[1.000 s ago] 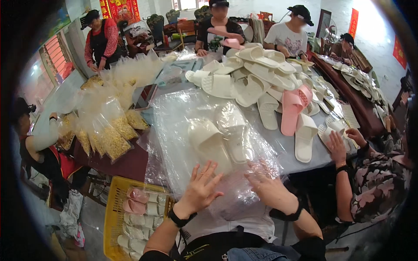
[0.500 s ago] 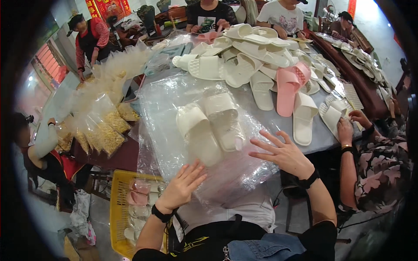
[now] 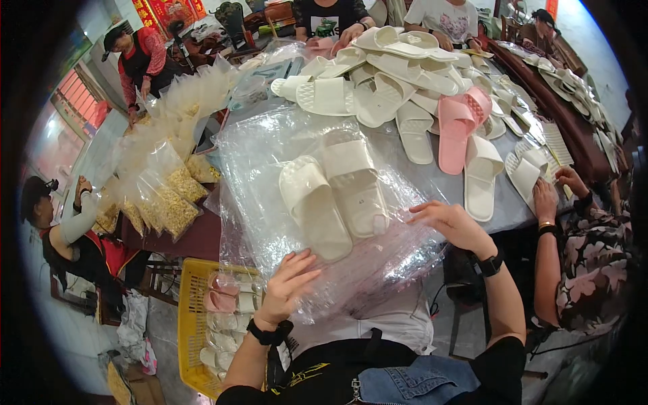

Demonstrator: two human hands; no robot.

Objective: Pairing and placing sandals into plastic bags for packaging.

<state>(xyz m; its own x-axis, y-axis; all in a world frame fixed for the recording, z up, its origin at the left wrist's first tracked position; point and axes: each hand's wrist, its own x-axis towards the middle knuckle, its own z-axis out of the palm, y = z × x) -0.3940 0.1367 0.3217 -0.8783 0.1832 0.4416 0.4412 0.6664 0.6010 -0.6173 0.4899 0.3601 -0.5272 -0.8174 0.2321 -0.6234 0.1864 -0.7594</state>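
Observation:
In front of me, a pair of cream-white slippers lies side by side, the left slipper (image 3: 321, 223) and the right slipper (image 3: 356, 202). Clear film covers them, seemingly a transparent plastic bag (image 3: 255, 182) spread flat on the table. My left hand (image 3: 289, 289) rests by the near end of the left slipper, fingers stretched out over the bag's near edge. At the bag's right edge is my right hand (image 3: 460, 226), its fingers extended and slightly bent, touching the film. Crumpled film hangs between both hands toward my lap.
Loose white slippers (image 3: 385, 101) are heaped at the back, with a pink slipper (image 3: 453, 131) among them. Bags of yellow pieces (image 3: 169, 202) stand at left. A yellow crate (image 3: 192, 324) holds wrapped slippers. A co-worker's hands (image 3: 547, 199) hold a slipper at right; other people sit around.
My right hand has turned, its spread fingers drawing closer together and lowering onto the bag's right edge. My left hand stays by the left slipper. The whole view has shifted slightly.

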